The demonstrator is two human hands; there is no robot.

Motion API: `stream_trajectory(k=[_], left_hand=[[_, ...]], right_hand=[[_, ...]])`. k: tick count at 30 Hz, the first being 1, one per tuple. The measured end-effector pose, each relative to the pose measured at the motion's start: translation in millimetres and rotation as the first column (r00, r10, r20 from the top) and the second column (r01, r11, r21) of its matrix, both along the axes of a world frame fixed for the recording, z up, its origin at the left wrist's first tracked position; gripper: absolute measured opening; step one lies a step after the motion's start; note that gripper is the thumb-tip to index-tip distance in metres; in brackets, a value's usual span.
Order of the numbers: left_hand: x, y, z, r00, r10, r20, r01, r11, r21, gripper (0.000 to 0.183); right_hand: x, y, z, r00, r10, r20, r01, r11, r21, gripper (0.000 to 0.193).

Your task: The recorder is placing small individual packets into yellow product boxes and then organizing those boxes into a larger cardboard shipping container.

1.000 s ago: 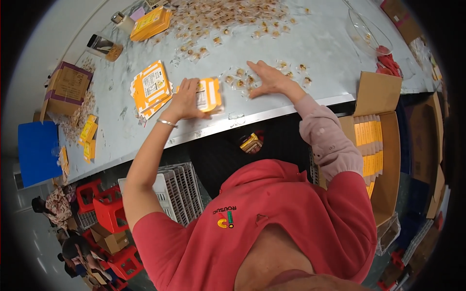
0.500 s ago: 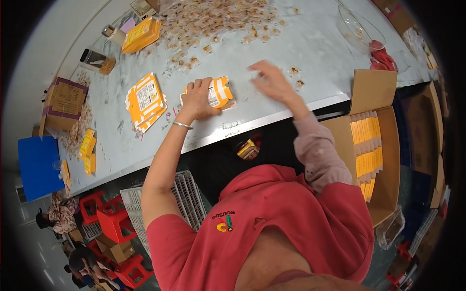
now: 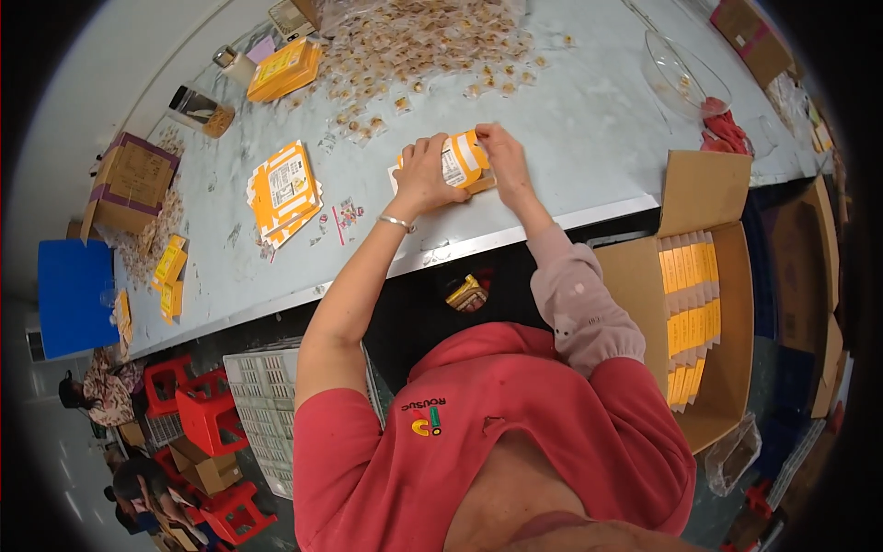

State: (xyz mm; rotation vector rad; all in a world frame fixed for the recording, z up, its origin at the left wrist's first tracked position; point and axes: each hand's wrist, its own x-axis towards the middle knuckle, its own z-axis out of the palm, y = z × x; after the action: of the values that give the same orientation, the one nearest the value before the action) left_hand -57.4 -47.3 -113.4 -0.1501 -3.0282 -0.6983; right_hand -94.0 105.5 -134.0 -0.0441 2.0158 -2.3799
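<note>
yellow carton, long axis crosswise, label upward

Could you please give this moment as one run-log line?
left hand: gripping yellow-and-white carton; right hand: at carton's right end; leftward: stack of flat cartons; beyond: packet pile

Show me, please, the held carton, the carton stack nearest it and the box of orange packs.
Held carton (image 3: 467,158): head view, printed face.
Nearest carton stack (image 3: 284,187): head view, top label.
Box of orange packs (image 3: 737,322): head view, right inner wall.
</note>
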Motion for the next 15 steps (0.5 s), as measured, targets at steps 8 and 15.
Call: stream_trajectory(k=[8, 15], left_hand=[[9.2, 27.3, -2.2, 0.883, 0.300, -0.362, -0.025, 0.798, 0.602, 0.096], [32.7, -20.9, 5.1, 0.831, 0.429, -0.353, -0.089, 0.730, 0.678, 0.100]], right_hand=[[46.1, 0.1, 21.2, 0.900, 0.026, -0.436, 0.008, 0.997, 0.076, 0.044], [4.8, 38.6, 23.0, 0.922, 0.185, -0.341, -0.131, 0.976, 0.175, 0.049]])
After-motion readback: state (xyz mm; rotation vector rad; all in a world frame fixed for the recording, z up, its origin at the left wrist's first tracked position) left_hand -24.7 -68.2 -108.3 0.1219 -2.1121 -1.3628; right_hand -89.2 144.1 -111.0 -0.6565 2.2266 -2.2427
